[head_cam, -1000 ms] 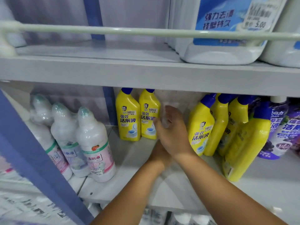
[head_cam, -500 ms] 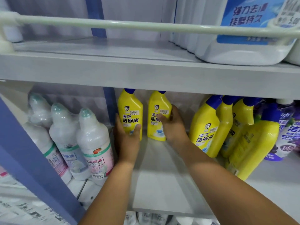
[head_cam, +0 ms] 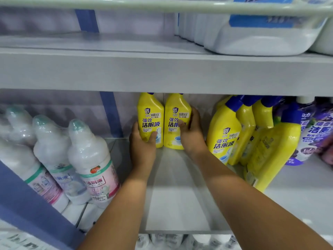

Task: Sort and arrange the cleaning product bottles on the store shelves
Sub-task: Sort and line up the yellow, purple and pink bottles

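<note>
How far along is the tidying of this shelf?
Done: two yellow bottles stand upright side by side at the back. In hand: the left hand holds one, the right hand the other. Left: the leaning yellow bottles on the right are a jumble, and the white wrapped bottles tilt too.

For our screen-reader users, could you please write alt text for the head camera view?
Two hands hold two upright yellow bottles side by side at the back of a grey shelf: left hand on the left yellow bottle, right hand on the right yellow bottle. Leaning yellow bottles stand right, wrapped white bottles left.
</note>
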